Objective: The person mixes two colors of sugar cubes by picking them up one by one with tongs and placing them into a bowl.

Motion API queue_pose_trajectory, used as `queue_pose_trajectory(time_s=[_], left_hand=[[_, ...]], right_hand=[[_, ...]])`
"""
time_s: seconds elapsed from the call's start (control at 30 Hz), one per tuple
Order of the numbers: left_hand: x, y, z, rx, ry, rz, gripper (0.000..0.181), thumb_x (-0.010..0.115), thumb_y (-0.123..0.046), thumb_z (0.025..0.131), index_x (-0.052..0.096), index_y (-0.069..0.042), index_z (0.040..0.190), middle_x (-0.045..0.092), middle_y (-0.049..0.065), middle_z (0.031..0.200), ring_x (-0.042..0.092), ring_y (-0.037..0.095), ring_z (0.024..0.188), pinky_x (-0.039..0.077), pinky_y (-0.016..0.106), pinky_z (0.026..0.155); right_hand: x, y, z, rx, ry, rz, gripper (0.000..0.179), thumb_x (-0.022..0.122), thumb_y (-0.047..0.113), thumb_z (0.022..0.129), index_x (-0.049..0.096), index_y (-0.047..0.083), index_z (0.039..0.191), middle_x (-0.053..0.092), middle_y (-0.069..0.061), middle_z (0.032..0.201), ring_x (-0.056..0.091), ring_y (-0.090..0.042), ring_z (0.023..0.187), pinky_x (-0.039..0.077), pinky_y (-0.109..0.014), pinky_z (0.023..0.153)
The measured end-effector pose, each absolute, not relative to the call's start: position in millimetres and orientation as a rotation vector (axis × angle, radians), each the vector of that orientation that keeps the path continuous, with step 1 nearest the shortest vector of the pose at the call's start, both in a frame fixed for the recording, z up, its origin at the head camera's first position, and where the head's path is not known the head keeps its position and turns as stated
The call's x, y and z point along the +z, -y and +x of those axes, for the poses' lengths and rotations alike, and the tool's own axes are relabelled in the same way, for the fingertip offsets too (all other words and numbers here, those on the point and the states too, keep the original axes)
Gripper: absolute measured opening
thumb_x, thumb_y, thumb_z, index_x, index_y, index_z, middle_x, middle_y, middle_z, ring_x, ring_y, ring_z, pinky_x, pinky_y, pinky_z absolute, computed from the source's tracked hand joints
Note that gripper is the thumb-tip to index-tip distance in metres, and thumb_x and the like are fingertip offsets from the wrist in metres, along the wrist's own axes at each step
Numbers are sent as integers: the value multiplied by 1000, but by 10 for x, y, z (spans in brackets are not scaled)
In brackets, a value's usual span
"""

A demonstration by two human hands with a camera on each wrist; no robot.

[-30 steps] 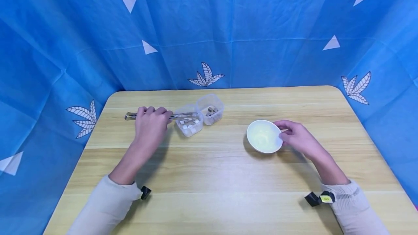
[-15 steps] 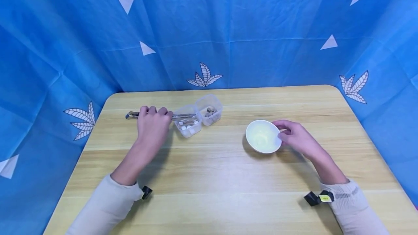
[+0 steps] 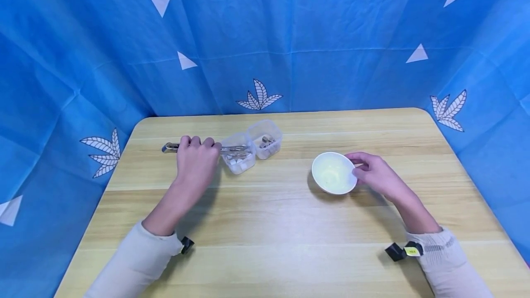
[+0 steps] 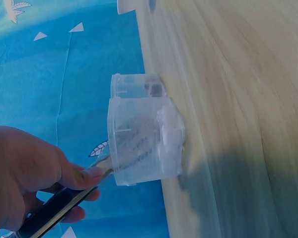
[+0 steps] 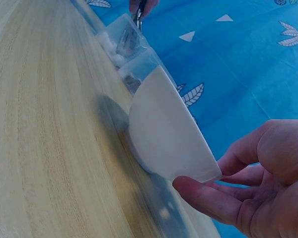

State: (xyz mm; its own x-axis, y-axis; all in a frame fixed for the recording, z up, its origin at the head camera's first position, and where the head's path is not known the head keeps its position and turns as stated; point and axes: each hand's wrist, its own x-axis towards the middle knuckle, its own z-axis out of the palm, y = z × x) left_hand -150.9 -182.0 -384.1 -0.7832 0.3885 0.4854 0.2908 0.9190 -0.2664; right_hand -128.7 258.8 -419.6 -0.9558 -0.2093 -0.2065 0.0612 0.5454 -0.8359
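Observation:
My left hand (image 3: 198, 160) grips metal tongs (image 3: 170, 147) with fingers curled over them, seen in the left wrist view with dark sides on the handle (image 4: 54, 213). The far end of the tongs reaches into a clear plastic box (image 3: 244, 168) holding several white cubes (image 3: 234, 161); that end shows blurred through the box wall (image 4: 120, 163). On the right, my right hand (image 3: 377, 176) pinches the rim of a white bowl (image 3: 333, 174) between thumb and fingers. The bowl's inside shows nothing in it.
A second clear box (image 3: 274, 151) with several small brown and grey pieces (image 3: 266, 141) adjoins the first at its back right. Both boxes stand on a light wooden table (image 3: 281, 243). Behind it hangs a blue cloth (image 3: 331, 36) with white patterns.
My left hand has shifted slightly to the right with the tongs, their end staying in the box of white cubes. The right hand and bowl have stayed in place.

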Motion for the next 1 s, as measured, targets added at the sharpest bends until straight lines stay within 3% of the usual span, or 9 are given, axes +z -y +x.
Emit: queue_pose_trajectory(time_s=[0.3, 0.57, 1.0], left_hand=[[-3831, 1784, -1500, 269, 2593, -454, 29, 56, 10, 89, 78, -7, 80, 74, 8, 78, 61, 32, 66, 42, 46, 74], [-3844, 1740, -1504, 306, 2607, -461, 31, 56, 14, 87, 71, -7, 69, 71, 8, 74, 58, 31, 64, 41, 44, 74], [-3860, 1666, -1475, 379, 2607, -463, 28, 56, 12, 86, 66, -6, 68, 61, 5, 67, 51, 27, 61, 40, 41, 71]], right_hand=[[-4219, -2595, -1298, -1386, -2490, -125, 50, 54, -1, 96, 49, -10, 145, 63, -33, 134, 72, -29, 107, 63, -33, 75], [-4210, -2593, -1298, -1375, -2498, -121, 51, 54, -1, 95, 49, -10, 145, 63, -34, 134, 72, -28, 106, 63, -32, 75], [-4223, -2591, -1298, -1368, -2510, -125, 50, 54, -1, 96, 49, -9, 146, 61, -33, 138, 70, -33, 111, 63, -33, 76]])
